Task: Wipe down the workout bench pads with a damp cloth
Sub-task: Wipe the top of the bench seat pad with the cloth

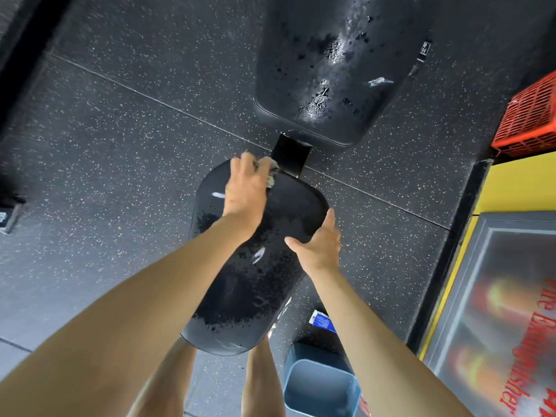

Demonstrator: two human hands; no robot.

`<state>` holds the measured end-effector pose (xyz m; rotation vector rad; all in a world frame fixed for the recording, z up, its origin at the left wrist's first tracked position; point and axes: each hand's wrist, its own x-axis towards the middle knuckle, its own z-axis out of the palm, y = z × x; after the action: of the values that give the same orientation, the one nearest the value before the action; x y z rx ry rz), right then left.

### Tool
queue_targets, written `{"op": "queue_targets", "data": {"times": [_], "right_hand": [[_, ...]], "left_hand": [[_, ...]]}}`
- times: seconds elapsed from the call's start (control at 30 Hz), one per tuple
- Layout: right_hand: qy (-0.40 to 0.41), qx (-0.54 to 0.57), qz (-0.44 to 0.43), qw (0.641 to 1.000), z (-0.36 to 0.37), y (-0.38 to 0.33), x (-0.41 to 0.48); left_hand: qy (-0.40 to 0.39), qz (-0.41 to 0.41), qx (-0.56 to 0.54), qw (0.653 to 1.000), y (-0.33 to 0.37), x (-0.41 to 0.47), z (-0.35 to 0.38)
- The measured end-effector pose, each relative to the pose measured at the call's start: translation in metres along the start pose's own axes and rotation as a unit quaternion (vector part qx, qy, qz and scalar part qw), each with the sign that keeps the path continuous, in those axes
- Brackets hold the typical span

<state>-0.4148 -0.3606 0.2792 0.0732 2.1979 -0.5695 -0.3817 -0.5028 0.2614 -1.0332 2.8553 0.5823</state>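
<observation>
- Currently grips a bunched pale cloth (268,169) with the left hand (245,191), fingers curled over it, at the far end of the seat pad (240,296), right beside the black metal bracket (291,156)
- Braces the pad's right edge with the right hand (319,246), thumb laid on top, fingers fairly straight along the side, clasping nothing
- Could catch the cloth on the bracket's corner if pushed any further forward, then drag it out of the fingers or tear it
- Looks likely to smear rather than clean: wet speckled patches across the near half of the seat pad, plus a few white flecks, possibly lint or paper, hard to tell
- Might skip the back pad (331,70) altogether, well beyond the bracket, blotched with pale residue and apparently not yet wiped
- Might slip with the right hand off a damp, glossy edge under a hard push from the left, losing the brace
- Risks kicking the blue bucket (322,389), down on the speckled floor (120,145) near the pad's front end, on a step toward the back pad
</observation>
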Motion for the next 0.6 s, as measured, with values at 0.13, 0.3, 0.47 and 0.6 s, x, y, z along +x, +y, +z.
{"op": "queue_targets", "data": {"times": [0.13, 0.3, 0.47, 0.6], "right_hand": [[0.018, -0.072, 0.014, 0.997, 0.007, -0.011, -0.001], [0.038, -0.102, 0.038, 0.993, 0.01, -0.011, 0.001], [0.05, -0.124, 0.072, 0.988, 0.013, -0.022, 0.005], [0.059, -0.139, 0.075, 0.986, 0.018, -0.024, 0.003]], "left_hand": [[-0.076, 0.239, 0.043, 0.967, -0.001, -0.009, -0.002], [0.04, -0.05, -0.085, 0.994, -0.05, 0.01, -0.01], [-0.017, 0.116, -0.057, 0.991, -0.04, -0.002, -0.003], [-0.075, 0.184, -0.06, 0.978, -0.074, 0.011, -0.015]]}}
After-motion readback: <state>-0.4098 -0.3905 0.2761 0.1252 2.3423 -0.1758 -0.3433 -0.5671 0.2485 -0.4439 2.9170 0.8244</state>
